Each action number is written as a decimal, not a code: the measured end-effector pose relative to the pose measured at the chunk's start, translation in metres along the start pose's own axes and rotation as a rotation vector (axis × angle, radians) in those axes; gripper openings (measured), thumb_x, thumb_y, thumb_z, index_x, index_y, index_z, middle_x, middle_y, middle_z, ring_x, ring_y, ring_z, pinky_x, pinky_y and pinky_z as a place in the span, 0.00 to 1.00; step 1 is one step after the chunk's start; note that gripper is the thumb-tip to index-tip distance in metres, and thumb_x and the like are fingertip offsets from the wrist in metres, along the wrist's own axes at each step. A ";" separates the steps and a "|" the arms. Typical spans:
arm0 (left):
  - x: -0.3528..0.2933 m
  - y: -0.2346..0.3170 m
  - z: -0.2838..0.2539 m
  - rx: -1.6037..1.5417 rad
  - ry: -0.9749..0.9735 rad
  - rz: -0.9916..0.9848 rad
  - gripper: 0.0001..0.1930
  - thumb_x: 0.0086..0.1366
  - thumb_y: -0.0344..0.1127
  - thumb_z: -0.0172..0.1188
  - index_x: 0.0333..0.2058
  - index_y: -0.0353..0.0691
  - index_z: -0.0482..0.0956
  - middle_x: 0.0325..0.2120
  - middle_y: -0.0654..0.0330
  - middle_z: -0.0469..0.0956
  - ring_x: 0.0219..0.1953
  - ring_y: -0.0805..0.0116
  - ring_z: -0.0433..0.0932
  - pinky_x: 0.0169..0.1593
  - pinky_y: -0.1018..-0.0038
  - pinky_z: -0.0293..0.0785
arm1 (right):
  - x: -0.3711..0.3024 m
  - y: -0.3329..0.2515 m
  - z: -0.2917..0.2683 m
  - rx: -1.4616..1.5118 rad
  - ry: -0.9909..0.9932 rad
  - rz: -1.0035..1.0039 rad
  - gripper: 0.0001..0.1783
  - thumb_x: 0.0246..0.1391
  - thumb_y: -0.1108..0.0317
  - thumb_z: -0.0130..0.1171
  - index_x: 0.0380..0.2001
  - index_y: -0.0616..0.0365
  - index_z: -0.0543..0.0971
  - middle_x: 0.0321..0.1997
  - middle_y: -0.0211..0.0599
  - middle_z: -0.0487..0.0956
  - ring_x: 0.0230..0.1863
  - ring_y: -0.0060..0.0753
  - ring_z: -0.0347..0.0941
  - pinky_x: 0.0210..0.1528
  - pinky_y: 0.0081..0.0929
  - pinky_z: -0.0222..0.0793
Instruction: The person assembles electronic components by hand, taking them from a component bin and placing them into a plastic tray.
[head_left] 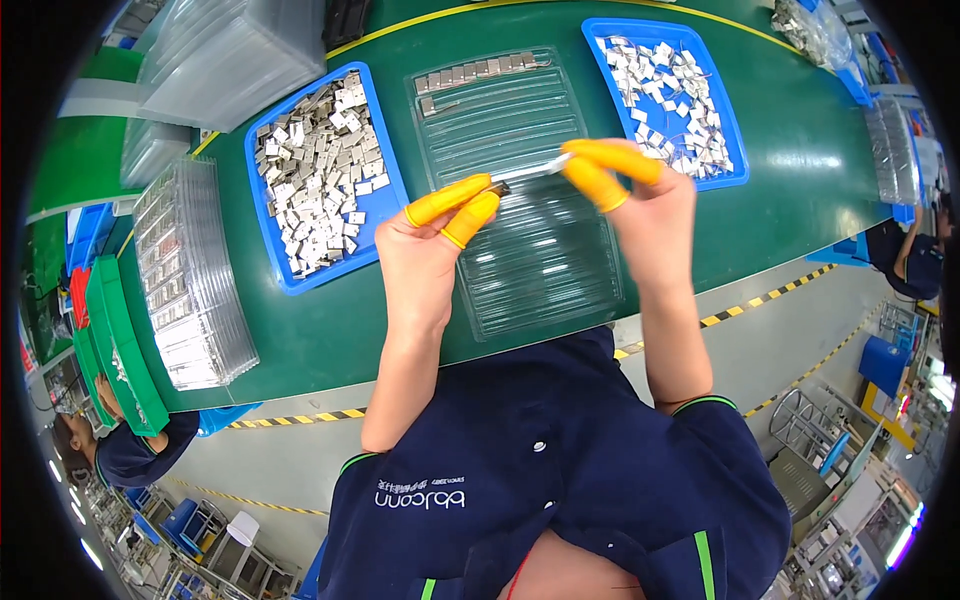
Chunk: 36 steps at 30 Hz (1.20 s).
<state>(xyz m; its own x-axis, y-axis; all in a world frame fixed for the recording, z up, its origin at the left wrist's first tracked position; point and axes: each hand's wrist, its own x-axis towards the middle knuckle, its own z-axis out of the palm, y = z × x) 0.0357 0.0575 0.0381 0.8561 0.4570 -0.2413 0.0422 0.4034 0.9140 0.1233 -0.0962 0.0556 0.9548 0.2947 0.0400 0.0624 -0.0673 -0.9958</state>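
Note:
My left hand [425, 240] and my right hand [640, 200] both wear yellow finger cots on thumb and forefinger. The left one pinches a small dark piece [501, 188] at its fingertips. Between my right fingertips is a small white connector [557, 163], slightly blurred. A thin whitish cable [525, 173] appears to run from one hand to the other. Both hands hover over a clear plastic blister tray [540, 270] with narrow cross grooves. Along the tray's far end lies a row of small silver-grey parts [480, 70], with a shorter row below it at the left.
To the left, a blue tray [375, 210] holds many silver-white rectangular pieces. A second blue tray [735, 150] at the right holds white connectors with thin wires. Stacked clear trays [190, 270] and a green bin [125, 345] stand farther left. Other people work at both sides.

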 end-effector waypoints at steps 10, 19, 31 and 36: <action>-0.007 0.002 -0.006 0.051 -0.040 0.099 0.12 0.50 0.18 0.62 0.36 0.29 0.79 0.35 0.53 0.79 0.36 0.68 0.78 0.45 0.76 0.74 | -0.008 -0.001 0.020 0.069 -0.233 0.098 0.10 0.41 0.76 0.64 0.32 0.62 0.81 0.33 0.32 0.79 0.36 0.22 0.73 0.42 0.18 0.66; -0.010 0.012 -0.019 -0.018 -0.318 -0.001 0.12 0.49 0.19 0.63 0.35 0.28 0.79 0.31 0.53 0.79 0.34 0.67 0.79 0.42 0.74 0.76 | 0.000 -0.001 0.005 0.464 -0.572 0.496 0.11 0.40 0.78 0.64 0.32 0.65 0.79 0.35 0.35 0.79 0.37 0.24 0.73 0.42 0.21 0.69; -0.008 -0.003 -0.016 -0.001 -0.009 0.069 0.10 0.53 0.21 0.60 0.37 0.27 0.77 0.31 0.54 0.79 0.30 0.71 0.78 0.37 0.78 0.75 | -0.012 0.013 0.036 -0.210 -0.215 -0.177 0.13 0.41 0.75 0.63 0.35 0.56 0.81 0.32 0.35 0.80 0.35 0.30 0.75 0.44 0.22 0.68; -0.006 -0.005 -0.018 -0.110 0.075 0.051 0.11 0.54 0.22 0.60 0.38 0.27 0.77 0.30 0.54 0.79 0.30 0.71 0.77 0.37 0.78 0.75 | -0.013 0.014 0.047 -0.169 -0.163 -0.171 0.16 0.40 0.75 0.64 0.37 0.56 0.80 0.30 0.35 0.79 0.34 0.30 0.74 0.41 0.23 0.69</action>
<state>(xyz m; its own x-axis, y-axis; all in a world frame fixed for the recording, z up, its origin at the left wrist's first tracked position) 0.0211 0.0664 0.0289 0.8144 0.5360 -0.2226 -0.0611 0.4607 0.8855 0.0982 -0.0559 0.0374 0.8675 0.4642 0.1787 0.2793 -0.1573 -0.9472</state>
